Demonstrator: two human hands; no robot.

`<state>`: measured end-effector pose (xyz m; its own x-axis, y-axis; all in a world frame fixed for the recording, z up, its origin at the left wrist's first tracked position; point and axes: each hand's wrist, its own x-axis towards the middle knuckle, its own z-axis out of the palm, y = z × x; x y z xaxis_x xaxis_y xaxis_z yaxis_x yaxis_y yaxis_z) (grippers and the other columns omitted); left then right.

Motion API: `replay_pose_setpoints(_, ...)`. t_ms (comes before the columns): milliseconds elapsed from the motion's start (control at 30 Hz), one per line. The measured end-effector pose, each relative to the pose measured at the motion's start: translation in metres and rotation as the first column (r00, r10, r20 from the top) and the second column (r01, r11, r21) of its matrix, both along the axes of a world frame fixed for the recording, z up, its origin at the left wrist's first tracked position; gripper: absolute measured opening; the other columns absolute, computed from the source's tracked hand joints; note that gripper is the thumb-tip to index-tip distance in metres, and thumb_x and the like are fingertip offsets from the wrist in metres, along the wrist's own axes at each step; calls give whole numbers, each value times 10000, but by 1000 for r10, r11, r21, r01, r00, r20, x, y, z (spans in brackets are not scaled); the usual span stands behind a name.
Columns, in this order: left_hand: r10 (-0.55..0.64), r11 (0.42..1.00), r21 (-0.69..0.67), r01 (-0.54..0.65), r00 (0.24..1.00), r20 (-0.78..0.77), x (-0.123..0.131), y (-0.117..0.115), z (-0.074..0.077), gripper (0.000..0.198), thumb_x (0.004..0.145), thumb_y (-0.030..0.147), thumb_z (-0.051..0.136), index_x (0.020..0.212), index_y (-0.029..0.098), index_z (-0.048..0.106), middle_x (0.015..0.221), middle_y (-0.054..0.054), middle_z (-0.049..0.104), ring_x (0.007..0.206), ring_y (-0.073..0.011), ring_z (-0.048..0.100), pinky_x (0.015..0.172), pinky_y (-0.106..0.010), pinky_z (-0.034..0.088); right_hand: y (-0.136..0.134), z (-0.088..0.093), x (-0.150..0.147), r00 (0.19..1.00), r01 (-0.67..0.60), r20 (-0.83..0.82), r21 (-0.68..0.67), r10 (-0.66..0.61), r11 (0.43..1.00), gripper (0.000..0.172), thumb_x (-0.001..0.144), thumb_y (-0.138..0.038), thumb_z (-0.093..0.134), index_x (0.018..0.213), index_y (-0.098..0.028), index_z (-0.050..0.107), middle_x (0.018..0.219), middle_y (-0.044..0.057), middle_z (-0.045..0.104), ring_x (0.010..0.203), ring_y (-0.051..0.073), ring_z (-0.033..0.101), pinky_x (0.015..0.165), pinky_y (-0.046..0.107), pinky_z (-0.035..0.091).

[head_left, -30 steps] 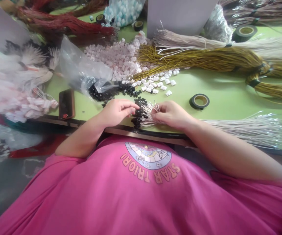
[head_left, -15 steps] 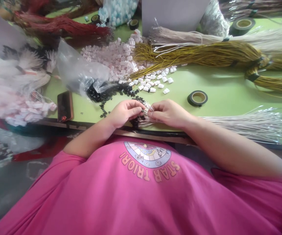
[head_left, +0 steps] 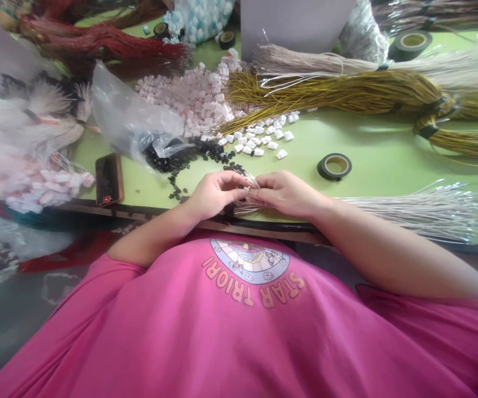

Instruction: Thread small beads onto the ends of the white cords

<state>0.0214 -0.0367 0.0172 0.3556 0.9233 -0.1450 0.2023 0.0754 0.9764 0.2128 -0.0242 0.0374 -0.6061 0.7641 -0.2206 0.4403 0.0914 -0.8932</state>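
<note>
My right hand [head_left: 285,192] is closed on the near end of a bundle of white wires [head_left: 413,207], which runs off to the right under my forearm. Close against it, my left hand [head_left: 216,193] has its thumb and forefinger drawn together at the wire tips; whatever lies between them is too small to make out. Small black connector pieces [head_left: 176,190] lie scattered just beyond and to the left of my left hand. More black pieces sit by the wire ends, partly hidden under my left fingers.
A roll of black tape [head_left: 334,166] lies beyond my right hand. White connectors [head_left: 206,99] are heaped behind a clear plastic bag [head_left: 135,116]. Yellow wires [head_left: 347,91] stretch across the back right. A phone [head_left: 108,179] rests near the table's front edge at left.
My left hand's fingertips have shifted slightly right, nearer my right fingertips. My right hand stays at the wire ends.
</note>
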Motion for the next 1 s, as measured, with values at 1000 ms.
replay_pose_setpoints(1000,57,975,221,-22,987,-151,3,-10,-1,130,706,201,685,829,162,702,850,-41,694,798,-146,646,773,-290,526,-1,-2,0,997,58,45,45,-60,997,216,751,-315,524,618,-150,562,541,-27,504,536,77,422,553,227,323)
